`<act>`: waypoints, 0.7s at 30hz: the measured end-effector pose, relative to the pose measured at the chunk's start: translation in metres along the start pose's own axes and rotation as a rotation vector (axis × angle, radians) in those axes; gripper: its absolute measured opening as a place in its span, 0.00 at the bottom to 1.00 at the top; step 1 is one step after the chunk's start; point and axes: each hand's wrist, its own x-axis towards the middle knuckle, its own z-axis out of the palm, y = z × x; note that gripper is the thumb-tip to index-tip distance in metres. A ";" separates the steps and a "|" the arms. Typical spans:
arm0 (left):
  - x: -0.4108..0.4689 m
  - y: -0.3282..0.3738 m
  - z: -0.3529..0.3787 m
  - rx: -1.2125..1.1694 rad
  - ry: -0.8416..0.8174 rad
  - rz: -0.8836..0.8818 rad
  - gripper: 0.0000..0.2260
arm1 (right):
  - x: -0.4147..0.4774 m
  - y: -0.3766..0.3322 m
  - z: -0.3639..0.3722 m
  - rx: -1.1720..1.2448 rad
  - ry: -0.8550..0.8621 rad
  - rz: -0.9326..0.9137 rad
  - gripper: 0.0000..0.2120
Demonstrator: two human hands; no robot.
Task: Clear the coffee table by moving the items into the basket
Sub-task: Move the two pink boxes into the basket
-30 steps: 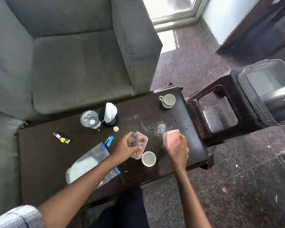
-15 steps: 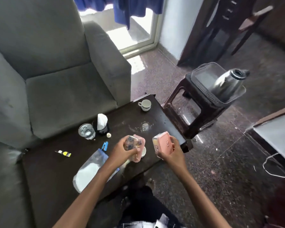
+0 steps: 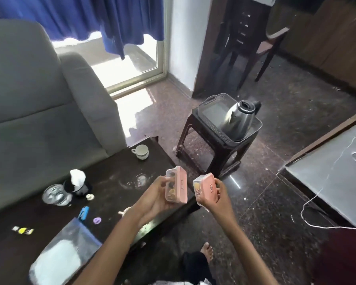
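Dark coffee table with cup, glass, pouch.

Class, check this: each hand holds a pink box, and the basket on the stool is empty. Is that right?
Not quite. The head view shows a kettle lying in the basket on the stool. Left hand and right hand each hold a pink box.
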 end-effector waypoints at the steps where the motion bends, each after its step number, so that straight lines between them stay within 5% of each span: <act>1: 0.012 0.002 0.017 -0.071 -0.051 -0.042 0.15 | 0.012 0.000 -0.019 0.001 0.005 -0.009 0.39; 12: 0.124 0.020 0.128 -0.243 -0.280 -0.069 0.36 | 0.128 -0.019 -0.177 -0.028 -0.007 -0.058 0.36; 18: 0.185 0.041 0.145 -0.384 -0.011 0.017 0.23 | 0.193 -0.024 -0.198 -0.092 -0.040 -0.086 0.48; 21: 0.224 0.056 0.141 -0.422 0.133 0.040 0.14 | 0.232 -0.030 -0.204 -0.094 -0.056 -0.090 0.42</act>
